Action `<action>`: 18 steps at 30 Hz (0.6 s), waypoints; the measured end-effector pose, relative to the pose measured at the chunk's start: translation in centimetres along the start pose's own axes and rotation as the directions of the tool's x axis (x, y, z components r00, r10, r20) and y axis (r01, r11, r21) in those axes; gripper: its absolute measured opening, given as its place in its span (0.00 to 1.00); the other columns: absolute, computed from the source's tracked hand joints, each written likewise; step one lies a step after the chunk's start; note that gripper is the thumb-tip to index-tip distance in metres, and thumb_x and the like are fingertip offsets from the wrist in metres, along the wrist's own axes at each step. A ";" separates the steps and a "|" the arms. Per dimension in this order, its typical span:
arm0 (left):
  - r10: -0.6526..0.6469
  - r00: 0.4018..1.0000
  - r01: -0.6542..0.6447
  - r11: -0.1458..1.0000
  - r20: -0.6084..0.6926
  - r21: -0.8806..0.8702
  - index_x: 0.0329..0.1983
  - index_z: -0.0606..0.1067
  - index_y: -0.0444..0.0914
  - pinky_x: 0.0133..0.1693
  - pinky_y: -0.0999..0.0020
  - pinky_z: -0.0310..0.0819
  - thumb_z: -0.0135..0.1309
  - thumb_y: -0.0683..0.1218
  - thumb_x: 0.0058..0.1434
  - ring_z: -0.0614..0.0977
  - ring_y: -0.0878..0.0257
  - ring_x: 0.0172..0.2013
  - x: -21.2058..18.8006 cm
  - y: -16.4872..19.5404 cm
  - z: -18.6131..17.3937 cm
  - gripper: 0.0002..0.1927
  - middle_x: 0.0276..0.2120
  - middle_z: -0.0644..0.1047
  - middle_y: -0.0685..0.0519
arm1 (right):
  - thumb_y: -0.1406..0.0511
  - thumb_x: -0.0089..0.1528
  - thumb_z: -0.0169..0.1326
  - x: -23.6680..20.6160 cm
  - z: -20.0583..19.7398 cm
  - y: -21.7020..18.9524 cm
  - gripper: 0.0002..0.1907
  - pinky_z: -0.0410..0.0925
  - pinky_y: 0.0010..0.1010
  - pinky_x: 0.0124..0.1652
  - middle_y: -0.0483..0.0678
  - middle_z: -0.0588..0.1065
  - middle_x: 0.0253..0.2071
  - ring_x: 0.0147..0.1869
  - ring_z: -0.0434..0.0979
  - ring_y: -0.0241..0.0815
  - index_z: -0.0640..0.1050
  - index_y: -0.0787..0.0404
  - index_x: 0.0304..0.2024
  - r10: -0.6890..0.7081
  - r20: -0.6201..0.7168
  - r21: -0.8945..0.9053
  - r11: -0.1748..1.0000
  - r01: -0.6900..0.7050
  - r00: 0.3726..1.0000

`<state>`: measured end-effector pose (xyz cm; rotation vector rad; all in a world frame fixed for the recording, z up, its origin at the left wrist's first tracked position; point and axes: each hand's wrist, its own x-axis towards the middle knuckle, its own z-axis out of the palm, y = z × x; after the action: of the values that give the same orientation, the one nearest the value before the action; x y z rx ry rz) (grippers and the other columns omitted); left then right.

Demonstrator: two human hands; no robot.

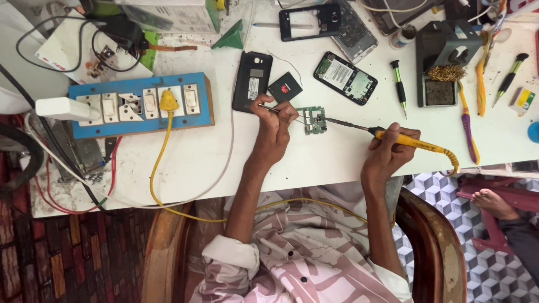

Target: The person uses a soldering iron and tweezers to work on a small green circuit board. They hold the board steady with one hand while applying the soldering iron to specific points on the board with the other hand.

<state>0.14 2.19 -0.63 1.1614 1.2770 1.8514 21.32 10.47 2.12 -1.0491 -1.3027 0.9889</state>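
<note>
White and cluttered, the workbench fills the upper part of the head view, with a seated person's arms reaching up onto it from the near edge. At the centre lies a small green circuit board, flat on the bench. The right hand is clenched around the yellow handle of a soldering iron; its long axis runs almost level across the scene, handle to the right, thin dark tip pointing left and slightly far — ending at the board's right edge. A yellow cord leaves the handle's right end and curls down over the bench edge. The left hand sits just left of the board, fingers pinched on a thin metal tool, likely tweezers, whose tip points right toward the board.

Just beyond the left hand lie a black phone back cover and a small black battery; an opened phone rests farther right. A blue switchboard with a yellow plug sits well to the left, and a soldering stand with brass wool stands far right.
</note>
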 end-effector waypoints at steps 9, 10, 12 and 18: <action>-0.074 0.997 0.074 0.994 0.006 -0.086 0.58 0.45 0.44 0.45 0.68 0.66 0.30 0.37 0.80 0.64 0.65 0.34 0.0 -0.3 -0.1 0.12 0.34 0.63 0.53 | 0.67 0.75 0.48 0.2 0.1 0.0 0.11 0.58 0.21 0.24 0.43 0.65 0.27 0.22 0.61 0.29 0.63 0.60 0.38 0.054 -0.031 0.118 0.992 -0.050 0.998; -0.063 0.998 0.063 0.994 0.004 -0.088 0.58 0.46 0.44 0.45 0.68 0.66 0.31 0.38 0.80 0.64 0.65 0.34 -0.1 -0.3 -0.1 0.12 0.34 0.62 0.53 | 0.67 0.75 0.48 0.3 0.1 0.0 0.11 0.58 0.21 0.24 0.43 0.65 0.27 0.22 0.60 0.29 0.63 0.60 0.38 0.061 -0.033 0.135 0.989 -0.056 0.998; -0.041 0.999 0.041 0.995 0.001 -0.094 0.58 0.46 0.44 0.44 0.68 0.66 0.31 0.40 0.80 0.64 0.65 0.34 0.0 -0.3 0.0 0.11 0.34 0.62 0.53 | 0.68 0.75 0.48 0.2 0.0 0.1 0.11 0.59 0.21 0.25 0.43 0.64 0.27 0.22 0.60 0.29 0.63 0.60 0.38 0.074 -0.040 0.167 0.984 -0.066 0.996; -0.009 1.000 0.009 1.000 0.003 -0.029 0.59 0.46 0.43 0.44 0.68 0.66 0.30 0.36 0.79 0.65 0.64 0.34 -0.2 0.1 0.1 0.13 0.32 0.63 0.53 | 0.68 0.75 0.48 0.3 -0.2 0.1 0.11 0.58 0.21 0.24 0.43 0.66 0.26 0.22 0.60 0.29 0.63 0.59 0.37 0.064 -0.023 0.170 0.984 -0.059 0.998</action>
<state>0.36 2.02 -0.57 1.1417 1.2476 1.8549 21.49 10.84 2.07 -0.9741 -1.1469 1.1075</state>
